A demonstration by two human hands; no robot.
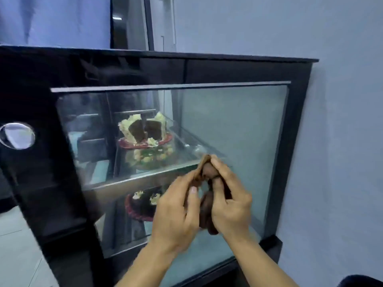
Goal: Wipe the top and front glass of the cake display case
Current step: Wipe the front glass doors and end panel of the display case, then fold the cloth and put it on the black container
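Now gripping brown cloth (207, 212) in curled fingers (222, 169) of left hand (176, 214) and right hand (232, 206); likely light, limp, best held bunched.

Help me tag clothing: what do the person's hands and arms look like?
The left hand and right hand are bare: no gloves, rings or watch visible. The left forearm and right forearm are uncovered to the frame edge; no sleeves show.

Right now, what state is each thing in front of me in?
cloth, bunched up, held between both hands
left hand, gripping the cloth
right hand, gripping the cloth
upper cake, cut open, wedge missing
lower cake, partly hidden behind the left hand
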